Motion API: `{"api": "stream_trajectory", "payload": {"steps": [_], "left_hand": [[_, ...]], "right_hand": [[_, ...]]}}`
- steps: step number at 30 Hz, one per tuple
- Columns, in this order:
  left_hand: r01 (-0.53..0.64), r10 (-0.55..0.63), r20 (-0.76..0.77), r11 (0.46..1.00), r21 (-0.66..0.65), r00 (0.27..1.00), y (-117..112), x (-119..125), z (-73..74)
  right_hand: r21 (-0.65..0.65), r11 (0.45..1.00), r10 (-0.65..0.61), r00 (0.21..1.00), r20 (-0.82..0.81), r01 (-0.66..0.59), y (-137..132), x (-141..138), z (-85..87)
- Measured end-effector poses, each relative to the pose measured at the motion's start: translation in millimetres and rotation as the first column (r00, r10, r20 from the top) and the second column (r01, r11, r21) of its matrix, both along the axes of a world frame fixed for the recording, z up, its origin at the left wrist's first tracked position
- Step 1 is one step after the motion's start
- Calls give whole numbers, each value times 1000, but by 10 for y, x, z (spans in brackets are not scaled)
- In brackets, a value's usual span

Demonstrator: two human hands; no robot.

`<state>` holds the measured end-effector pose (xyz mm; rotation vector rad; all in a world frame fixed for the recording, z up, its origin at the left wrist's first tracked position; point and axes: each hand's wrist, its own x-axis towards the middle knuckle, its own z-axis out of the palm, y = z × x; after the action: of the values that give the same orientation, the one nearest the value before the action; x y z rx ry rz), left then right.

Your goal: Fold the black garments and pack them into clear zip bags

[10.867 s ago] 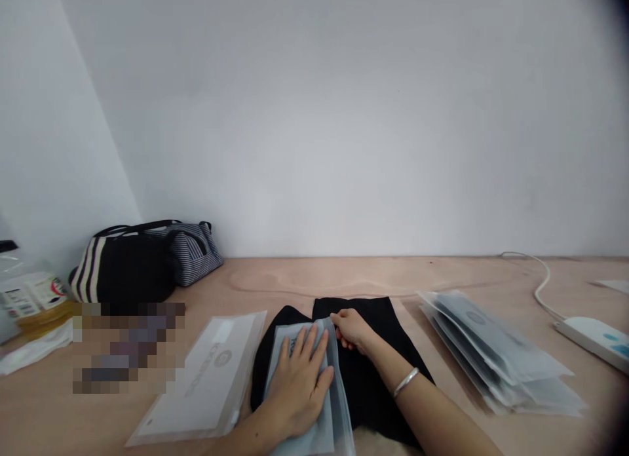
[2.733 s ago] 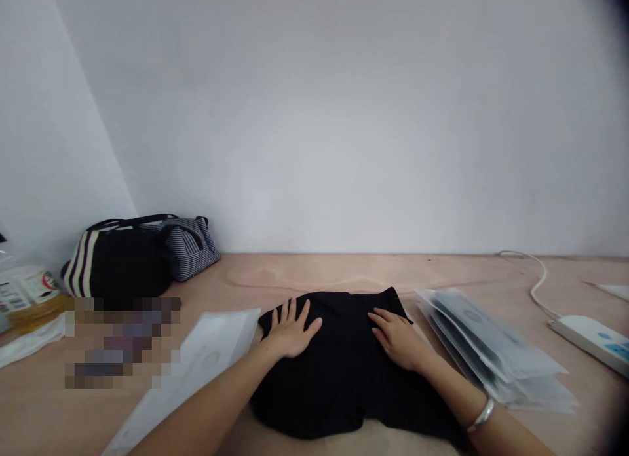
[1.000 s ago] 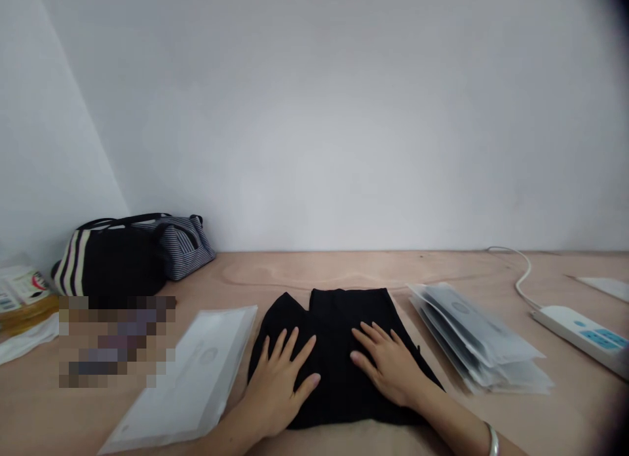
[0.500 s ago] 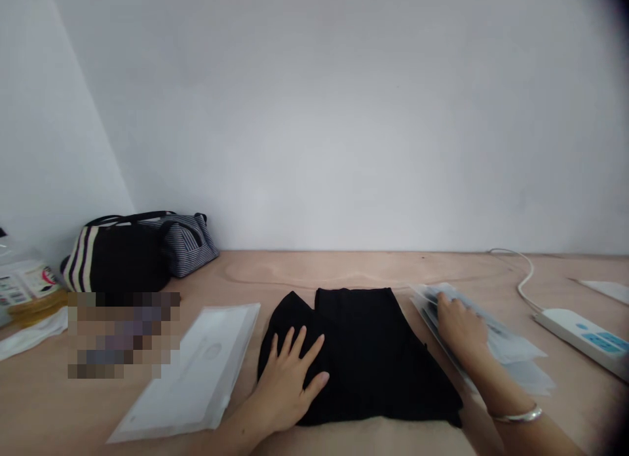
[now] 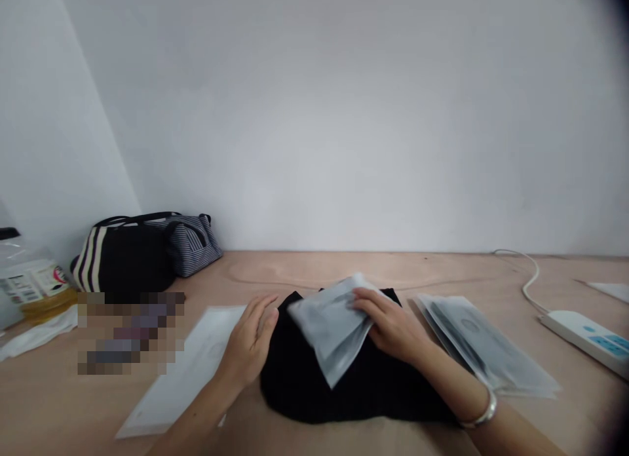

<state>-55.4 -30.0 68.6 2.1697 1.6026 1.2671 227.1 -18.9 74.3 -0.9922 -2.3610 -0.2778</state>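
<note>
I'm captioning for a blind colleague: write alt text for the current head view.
A right hand holds a translucent pouch over black cloth on a table, the left hand open nearby. Stacked pouches lie to the right, a pale pouch to the left.

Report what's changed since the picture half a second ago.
The right hand has moved left from the packet stack to above the black cloth, now gripping a frosted packet. The left hand has let go of the cloth, shifting left to about its edge. The finely striped bag and white corded block stayed put.
</note>
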Motion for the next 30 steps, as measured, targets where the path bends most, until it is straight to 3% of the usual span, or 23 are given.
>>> {"api": "stream_trajectory", "payload": {"steps": [2, 4, 7, 10, 14, 18, 24, 26, 28, 30], "left_hand": [[-10, 10, 3, 1000, 2, 1000, 17, -36, -12], [-18, 17, -24, 1000, -20, 1000, 30, -44, -39], [6, -12, -76, 997, -77, 997, 25, 3, -96], [43, -60, -83, 979, -197, 995, -10, 90, -154], [83, -116, -82, 941, -329, 990, -26, 172, -214], [155, -170, 3, 885, -439, 985, 49, 230, -222], [264, -187, 217, 868, -420, 958, -61, 130, -81], [216, -163, 152, 861, -460, 975, -201, -5, -27], [111, -145, -29, 855, -507, 989, -335, -116, 17], [-3, -124, -238, 881, -473, 963, -414, -130, 53]], "right_hand": [[-84, 996, 3, 998, 57, 2, -13, -152, -34], [-188, 977, -89, 992, 93, 106, -20, -202, -89], [-333, 908, -228, 967, 112, 253, -19, -128, -218], [-411, 854, -291, 948, 129, 319, -17, -18, -393], [-454, 797, -349, 918, 191, 398, -37, 3, -592], [-458, 782, -363, 906, 217, 423, -61, -40, -641], [-463, 775, -368, 903, 221, 430, -60, -35, -611], [-464, 776, -366, 904, 221, 428, -58, -35, -611], [-461, 778, -366, 904, 221, 427, -60, -38, -611], [-456, 782, -363, 905, 221, 425, -68, -41, -608]]}}
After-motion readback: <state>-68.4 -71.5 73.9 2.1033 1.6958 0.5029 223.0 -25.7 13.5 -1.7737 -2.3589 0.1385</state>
